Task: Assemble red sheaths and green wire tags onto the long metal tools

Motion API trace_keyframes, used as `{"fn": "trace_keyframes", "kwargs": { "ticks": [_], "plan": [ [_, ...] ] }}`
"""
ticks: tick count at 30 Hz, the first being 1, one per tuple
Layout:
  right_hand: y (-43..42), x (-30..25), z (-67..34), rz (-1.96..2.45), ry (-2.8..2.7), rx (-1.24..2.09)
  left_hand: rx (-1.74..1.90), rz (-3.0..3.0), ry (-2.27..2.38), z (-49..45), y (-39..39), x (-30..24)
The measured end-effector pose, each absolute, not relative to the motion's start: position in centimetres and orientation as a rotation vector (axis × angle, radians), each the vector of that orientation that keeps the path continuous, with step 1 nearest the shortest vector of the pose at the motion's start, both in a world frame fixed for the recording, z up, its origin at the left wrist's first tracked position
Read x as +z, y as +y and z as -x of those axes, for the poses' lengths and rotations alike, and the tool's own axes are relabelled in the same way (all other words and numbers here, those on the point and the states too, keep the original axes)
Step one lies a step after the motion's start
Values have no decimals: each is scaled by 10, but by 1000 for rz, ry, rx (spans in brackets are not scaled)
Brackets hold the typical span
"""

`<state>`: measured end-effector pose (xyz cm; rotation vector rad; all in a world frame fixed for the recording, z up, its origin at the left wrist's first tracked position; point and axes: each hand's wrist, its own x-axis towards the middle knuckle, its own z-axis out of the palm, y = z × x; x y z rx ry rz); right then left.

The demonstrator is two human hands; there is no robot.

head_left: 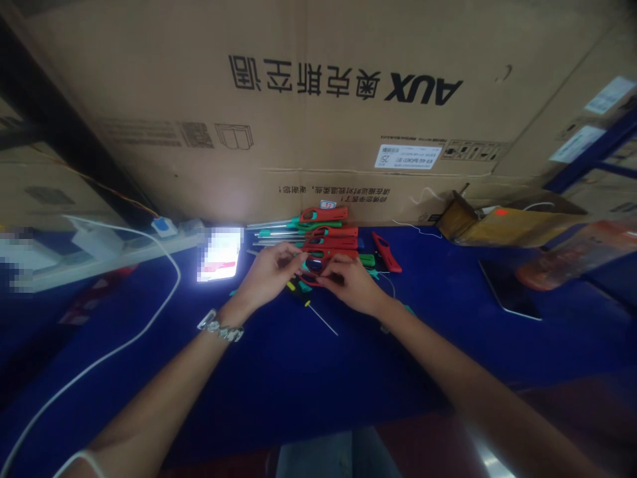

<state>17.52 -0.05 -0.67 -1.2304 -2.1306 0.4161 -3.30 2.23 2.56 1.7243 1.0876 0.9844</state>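
Center frame, a left hand (269,275) and a right hand (355,285) pinch a red piece (312,273) over the blue bench (279,378), each grip closed on it. A fingertip slip could drop it among similar red lighters (331,234) just above; a brushing wrist could roll the slim rod (323,319) below.

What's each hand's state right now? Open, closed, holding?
Left hand: closed, fingertips pinching a red plastic part.
Right hand: closed, fingertips pinching the same red plastic part.
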Motion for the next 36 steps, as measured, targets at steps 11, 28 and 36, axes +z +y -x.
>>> {"fn": "trace_keyframes", "kwargs": {
  "ticks": [11,28,36],
  "plan": [
    [-6,0,-171,1264,-2321,170,928,-1936,1195,35,22,25],
    [-6,-8,-165,1263,-2205,223,506,-2186,956,45,12,38],
    [-11,-2,-160,1258,-2140,64,558,-2115,951,46,16,33]
  ]
}}
